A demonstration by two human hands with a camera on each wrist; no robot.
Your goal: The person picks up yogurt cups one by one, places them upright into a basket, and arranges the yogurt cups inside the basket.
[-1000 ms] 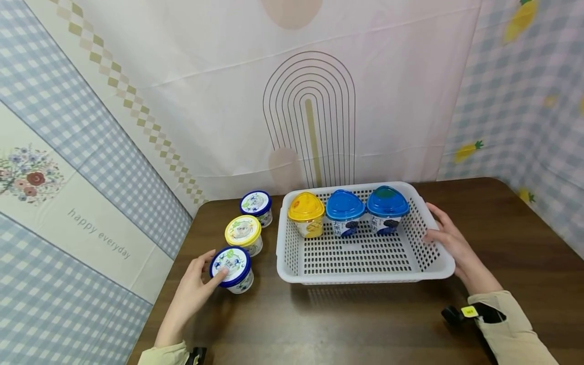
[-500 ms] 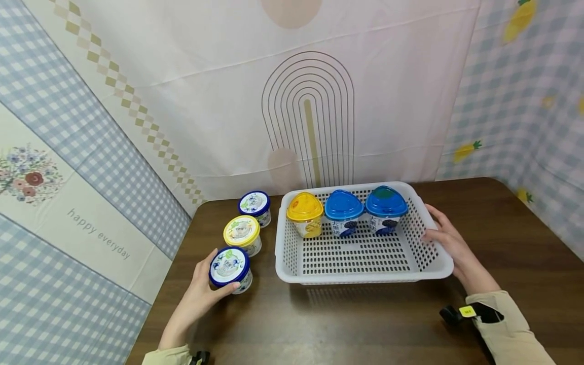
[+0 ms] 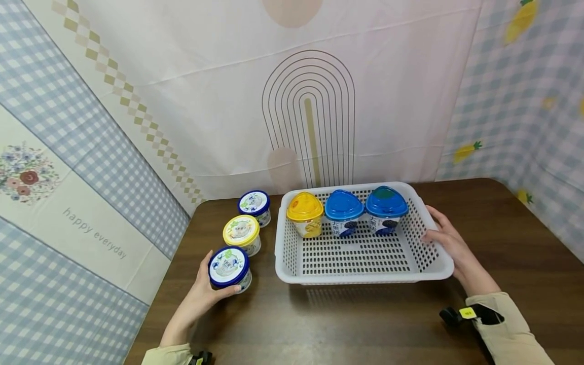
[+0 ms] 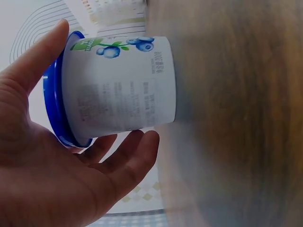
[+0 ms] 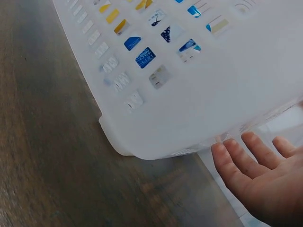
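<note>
My left hand (image 3: 202,290) holds a round tub with a blue-rimmed lid (image 3: 229,265), its thumb along the near side and its fingers around the far left side. Blueberries are printed on this white tub (image 4: 118,85) in the left wrist view; whether its base touches the table I cannot tell. At the right end of a white perforated basket (image 3: 356,278), my right hand (image 3: 449,244) grips the rim, thumb inside and fingers outside. Inside, along the back, stand a yellow-lidded cup (image 3: 306,213) and two blue-lidded cups, one at the middle (image 3: 344,210) and one on the right (image 3: 387,208).
Behind the held tub are a yellow-lidded tub (image 3: 242,233) and another blue-rimmed tub (image 3: 254,205), in a slanting row left of the basket. All this is on a dark wooden table (image 3: 319,324). A printed cloth (image 3: 219,101) hangs behind the table's back edge.
My left thumb has come off the top of the lid and down onto the near side of the tub. The right hand and basket stay where they were.
</note>
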